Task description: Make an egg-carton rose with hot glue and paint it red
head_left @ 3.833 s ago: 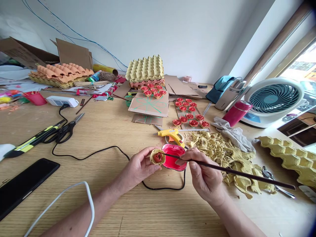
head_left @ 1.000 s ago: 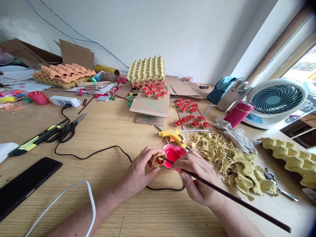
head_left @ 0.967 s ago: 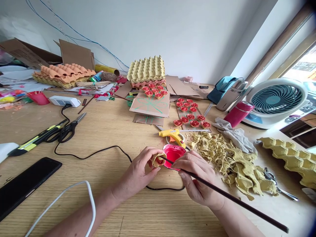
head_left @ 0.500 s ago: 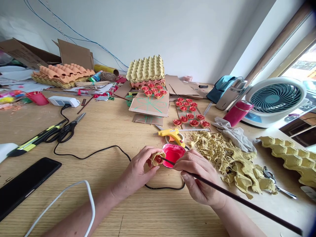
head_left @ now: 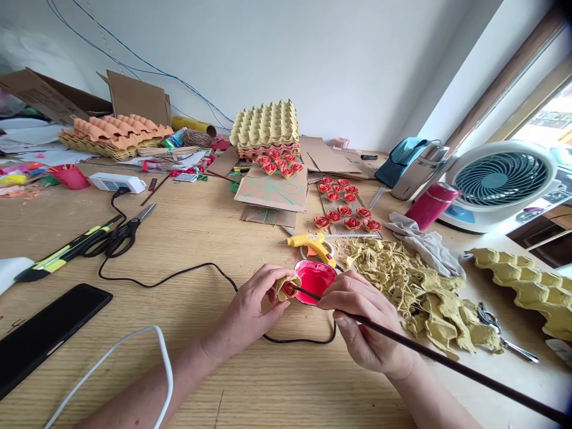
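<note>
Between the thumb and fingers of my left hand [head_left: 261,301] is a small egg-carton flower [head_left: 286,288], yellowish outside with red at its centre. My right hand [head_left: 369,322] is closed around a long dark paintbrush [head_left: 429,350], whose tip reaches into the flower. The brush's handle slants down to the lower right. Just behind the hands sits a small bowl of red paint [head_left: 315,279]. Beyond the bowl lies a yellow glue gun [head_left: 313,243]. Finished-looking red flowers [head_left: 344,210] stand on cardboard farther back.
Torn egg-carton scraps [head_left: 393,274] lie right of my right hand, near an egg tray piece [head_left: 522,286]. A fan [head_left: 491,179] and a pink bottle [head_left: 433,205] stand at right. On the left are scissors [head_left: 120,235], a phone [head_left: 49,336] and a black cord [head_left: 165,277].
My right hand and the brush have shifted slightly to the right. The brush tip stays at the flower, and my left hand keeps its hold on it.
</note>
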The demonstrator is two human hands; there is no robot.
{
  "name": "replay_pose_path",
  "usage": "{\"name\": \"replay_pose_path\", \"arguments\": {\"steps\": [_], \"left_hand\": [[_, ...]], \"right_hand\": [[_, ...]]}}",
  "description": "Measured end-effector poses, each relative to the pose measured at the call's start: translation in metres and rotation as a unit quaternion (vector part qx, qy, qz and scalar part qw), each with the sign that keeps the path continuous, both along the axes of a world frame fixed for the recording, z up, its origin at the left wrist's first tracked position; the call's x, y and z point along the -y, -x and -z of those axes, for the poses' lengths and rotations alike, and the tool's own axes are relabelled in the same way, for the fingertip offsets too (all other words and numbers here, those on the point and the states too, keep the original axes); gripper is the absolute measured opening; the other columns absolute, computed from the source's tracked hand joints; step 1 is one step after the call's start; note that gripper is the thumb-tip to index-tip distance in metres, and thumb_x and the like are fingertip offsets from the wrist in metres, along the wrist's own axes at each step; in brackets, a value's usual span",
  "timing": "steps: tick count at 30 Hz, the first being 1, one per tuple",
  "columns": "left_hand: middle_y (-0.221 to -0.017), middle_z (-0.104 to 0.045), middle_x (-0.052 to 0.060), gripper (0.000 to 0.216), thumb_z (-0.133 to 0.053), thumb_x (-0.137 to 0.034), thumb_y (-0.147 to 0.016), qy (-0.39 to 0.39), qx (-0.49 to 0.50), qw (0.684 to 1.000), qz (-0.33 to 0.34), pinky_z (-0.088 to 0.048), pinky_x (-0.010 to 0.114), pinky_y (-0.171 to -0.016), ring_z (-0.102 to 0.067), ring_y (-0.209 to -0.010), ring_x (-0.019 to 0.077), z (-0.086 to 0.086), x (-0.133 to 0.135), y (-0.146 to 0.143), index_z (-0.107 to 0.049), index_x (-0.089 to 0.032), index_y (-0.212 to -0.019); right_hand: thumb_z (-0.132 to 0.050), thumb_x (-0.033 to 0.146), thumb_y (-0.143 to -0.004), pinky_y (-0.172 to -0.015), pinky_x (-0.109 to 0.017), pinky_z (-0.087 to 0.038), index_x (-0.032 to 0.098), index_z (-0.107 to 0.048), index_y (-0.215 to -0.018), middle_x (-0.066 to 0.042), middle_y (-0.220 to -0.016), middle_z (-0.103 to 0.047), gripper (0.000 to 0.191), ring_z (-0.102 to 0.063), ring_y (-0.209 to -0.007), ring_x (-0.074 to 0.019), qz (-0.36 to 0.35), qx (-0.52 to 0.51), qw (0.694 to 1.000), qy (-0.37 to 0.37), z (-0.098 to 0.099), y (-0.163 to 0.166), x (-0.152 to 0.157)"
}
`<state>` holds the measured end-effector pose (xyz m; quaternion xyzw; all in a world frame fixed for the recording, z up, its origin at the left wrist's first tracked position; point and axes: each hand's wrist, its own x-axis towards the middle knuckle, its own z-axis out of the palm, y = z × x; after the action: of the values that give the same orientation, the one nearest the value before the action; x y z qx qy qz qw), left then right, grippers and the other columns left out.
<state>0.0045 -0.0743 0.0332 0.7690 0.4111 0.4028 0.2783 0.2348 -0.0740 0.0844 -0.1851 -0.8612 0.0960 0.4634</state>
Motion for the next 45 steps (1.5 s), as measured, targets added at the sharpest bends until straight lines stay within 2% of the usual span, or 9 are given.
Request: {"name": "replay_pose_path", "arguments": {"steps": [4,10,18,22,26,29,35,39,45], "left_hand": [[-0.122,-0.064,0.005,0.045,-0.058,-0.004,-0.088,-0.006,0.002,1.000,0.007,-0.057,0.025,-0.085,-0.064,-0.110,0.0188,0.000,0.000,-0.001,-0.057,-0.026,-0.128],[-0.119,-0.064,0.004,0.047,-0.058,-0.003,-0.088,-0.022,0.004,1.000,-0.004,-0.057,0.024,-0.083,-0.065,-0.104,0.0166,0.000,-0.001,0.000,-0.057,-0.026,-0.129],[-0.116,-0.065,0.004,0.047,-0.059,-0.005,-0.088,-0.024,0.006,1.000,-0.007,-0.057,0.024,-0.081,-0.065,-0.097,0.0152,0.002,-0.002,0.001,-0.057,-0.026,-0.129],[-0.113,-0.064,0.004,0.045,-0.060,-0.007,-0.088,-0.014,0.015,1.000,-0.019,-0.057,0.025,-0.081,-0.065,-0.093,0.0149,0.004,-0.003,0.003,-0.057,-0.026,-0.129],[-0.113,-0.065,0.004,0.044,-0.060,-0.008,-0.087,-0.011,0.022,0.999,-0.031,-0.058,0.025,-0.081,-0.065,-0.093,0.0145,0.004,-0.005,0.004,-0.059,-0.025,-0.127],[-0.112,-0.067,0.004,0.040,-0.061,-0.010,-0.086,0.014,0.052,0.998,-0.044,-0.058,0.024,-0.079,-0.067,-0.092,0.0140,0.002,-0.006,0.003,-0.060,-0.024,-0.124],[-0.109,-0.070,0.005,0.040,-0.070,-0.021,-0.083,0.106,0.150,0.979,-0.087,-0.059,0.028,-0.084,-0.072,-0.090,0.0160,0.004,-0.011,0.004,-0.057,-0.021,-0.121],[-0.113,-0.069,0.005,0.047,-0.070,-0.021,-0.081,0.130,0.173,0.973,-0.086,-0.059,0.028,-0.086,-0.071,-0.091,0.0154,0.004,-0.014,0.005,-0.058,-0.021,-0.126],[-0.119,-0.069,0.007,0.048,-0.072,-0.022,-0.080,0.142,0.195,0.968,-0.072,-0.059,0.033,-0.094,-0.071,-0.102,0.0191,0.005,-0.014,0.002,-0.058,-0.020,-0.126]], "right_hand": [[-0.043,0.018,-0.103,-0.077,-0.035,-0.051,0.017,-0.063,-0.107,-0.006,-0.082,-0.065,0.021,-0.065,-0.081,-0.0205,0.003,0.024,1.000,0.004,0.000,0.000,0.000],[-0.043,0.018,-0.102,-0.071,-0.035,-0.047,0.018,-0.060,-0.104,-0.005,-0.079,-0.065,0.017,-0.059,-0.071,-0.0189,0.000,-0.012,0.999,0.033,0.004,-0.004,0.000],[-0.045,0.015,-0.100,-0.075,-0.035,-0.048,0.018,-0.061,-0.107,-0.006,-0.084,-0.066,0.017,-0.060,-0.076,-0.0197,-0.005,0.013,0.999,0.034,0.003,-0.003,-0.001],[-0.045,0.016,-0.101,-0.075,-0.037,-0.047,0.020,-0.060,-0.105,-0.005,-0.082,-0.064,0.017,-0.059,-0.073,-0.0193,-0.004,-0.016,0.998,0.062,0.010,-0.008,-0.001],[-0.048,0.016,-0.100,-0.077,-0.037,-0.048,0.021,-0.060,-0.108,-0.006,-0.087,-0.066,0.016,-0.059,-0.078,-0.0202,0.031,-0.026,0.994,0.100,0.016,-0.016,-0.002],[-0.049,0.016,-0.101,-0.075,-0.033,-0.050,0.022,-0.060,-0.108,-0.004,-0.088,-0.066,0.014,-0.061,-0.079,-0.0188,0.071,-0.019,0.990,0.122,0.014,-0.019,-0.004],[-0.051,0.017,-0.102,-0.070,-0.029,-0.049,0.023,-0.058,-0.098,-0.002,-0.085,-0.068,0.010,-0.064,-0.074,-0.0170,0.146,0.044,0.986,0.063,0.016,-0.018,-0.013],[-0.051,0.018,-0.102,-0.071,-0.030,-0.049,0.023,-0.058,-0.096,-0.002,-0.082,-0.069,0.010,-0.065,-0.073,-0.0174,0.156,0.075,0.982,0.068,0.021,-0.015,-0.016],[-0.052,0.017,-0.101,-0.070,-0.029,-0.049,0.022,-0.057,-0.090,-0.003,-0.079,-0.068,0.013,-0.065,-0.071,-0.0176,0.145,0.093,0.982,0.074,0.020,-0.012,-0.017]]}}
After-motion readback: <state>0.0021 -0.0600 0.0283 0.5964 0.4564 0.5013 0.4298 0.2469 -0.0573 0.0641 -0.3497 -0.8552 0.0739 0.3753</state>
